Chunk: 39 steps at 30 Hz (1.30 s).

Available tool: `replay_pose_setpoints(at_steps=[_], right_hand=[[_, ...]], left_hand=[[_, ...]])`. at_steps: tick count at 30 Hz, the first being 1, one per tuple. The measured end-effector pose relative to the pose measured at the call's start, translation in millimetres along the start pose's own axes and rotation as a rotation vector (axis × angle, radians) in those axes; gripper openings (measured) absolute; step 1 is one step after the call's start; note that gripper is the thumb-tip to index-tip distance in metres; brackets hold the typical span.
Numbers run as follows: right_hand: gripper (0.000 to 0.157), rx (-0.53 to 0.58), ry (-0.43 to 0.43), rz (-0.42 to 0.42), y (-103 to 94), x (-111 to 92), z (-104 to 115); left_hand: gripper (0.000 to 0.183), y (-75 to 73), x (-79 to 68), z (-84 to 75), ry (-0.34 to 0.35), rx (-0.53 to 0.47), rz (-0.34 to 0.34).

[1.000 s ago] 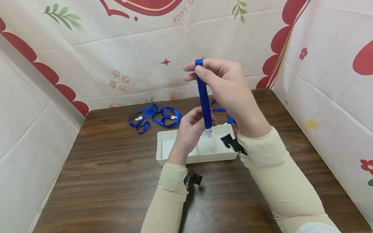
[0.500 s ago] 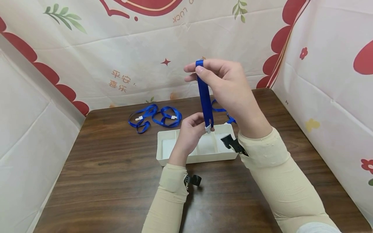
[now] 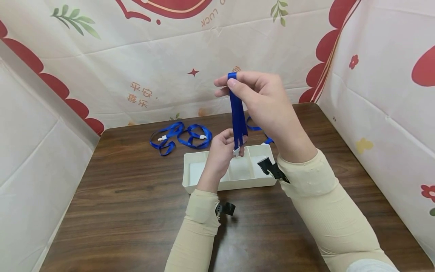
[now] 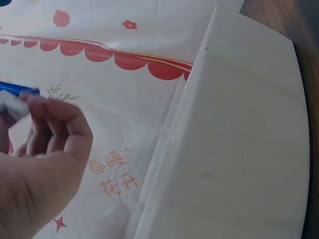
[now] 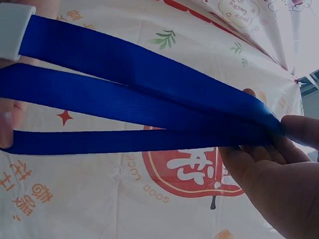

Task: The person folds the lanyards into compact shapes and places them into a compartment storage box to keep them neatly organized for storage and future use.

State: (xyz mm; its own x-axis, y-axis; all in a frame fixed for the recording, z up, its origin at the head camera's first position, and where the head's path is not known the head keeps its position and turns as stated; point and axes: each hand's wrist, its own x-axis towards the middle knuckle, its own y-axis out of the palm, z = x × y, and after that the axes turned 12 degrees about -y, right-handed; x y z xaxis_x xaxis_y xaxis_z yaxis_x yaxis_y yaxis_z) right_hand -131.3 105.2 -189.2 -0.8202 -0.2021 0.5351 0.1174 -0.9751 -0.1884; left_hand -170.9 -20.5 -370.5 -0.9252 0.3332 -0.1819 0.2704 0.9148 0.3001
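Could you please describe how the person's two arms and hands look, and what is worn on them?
The left hand and right hand wear no gloves. The left sleeve and right sleeve are cream-coloured, with thicker cuffs. A black strap piece juts from the left cuff, another from the right. Pale grey cloth shows farther up the right arm.

Left fingers (image 4: 75, 119) curled at white clip (image 4: 14, 105) | blue strap (image 4: 20, 89) | printed cloth (image 4: 117, 107)
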Motion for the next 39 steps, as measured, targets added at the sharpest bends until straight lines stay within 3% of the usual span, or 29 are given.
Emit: replay_pose_setpoints(at_steps=[2,8,11,14,21,26,28,35,39], right_hand=[[0.027,0.01,-0.008,-0.013,-1.4,0,1],[0.026,0.021,-0.053,-0.064,-7.1,2,5],[0.026,0.018,-0.056,-0.085,-10.4,2,6],[0.025,0.015,-0.068,-0.097,-12.2,3,6],[0.025,0.02,-0.081,-0.103,-12.2,3,7],[0.025,0.034,-0.086,-0.092,-9.2,2,10],[0.025,0.034,-0.085,-0.084,-7.5,1,11],[0.024,0.01,-0.067,-0.059,-3.6,-2,10],[0.025,0.006,-0.049,-0.06,-3.6,-1,9]], left_hand=[[0.004,-0.4,-0.5,2.1,0.025,-0.022,0.022],[0.022,-3.1,-2.0,12.0,0.163,-0.21,0.145],[0.014,-5.6,-1.8,16.7,0.212,-0.319,0.214],[0.007,-8.3,-0.9,19.5,0.229,-0.406,0.254],[0.017,-11.9,0.3,18.7,0.196,-0.496,0.304],[0.006,-8.5,0.4,13.7,0.165,-0.481,0.212],[0.014,-5.4,0.8,9.7,0.15,-0.436,0.146],[0.024,3.8,2.5,-10.3,0.154,-0.119,-0.138],[0.019,2.5,1.8,-12.4,0.16,0.003,-0.163]])
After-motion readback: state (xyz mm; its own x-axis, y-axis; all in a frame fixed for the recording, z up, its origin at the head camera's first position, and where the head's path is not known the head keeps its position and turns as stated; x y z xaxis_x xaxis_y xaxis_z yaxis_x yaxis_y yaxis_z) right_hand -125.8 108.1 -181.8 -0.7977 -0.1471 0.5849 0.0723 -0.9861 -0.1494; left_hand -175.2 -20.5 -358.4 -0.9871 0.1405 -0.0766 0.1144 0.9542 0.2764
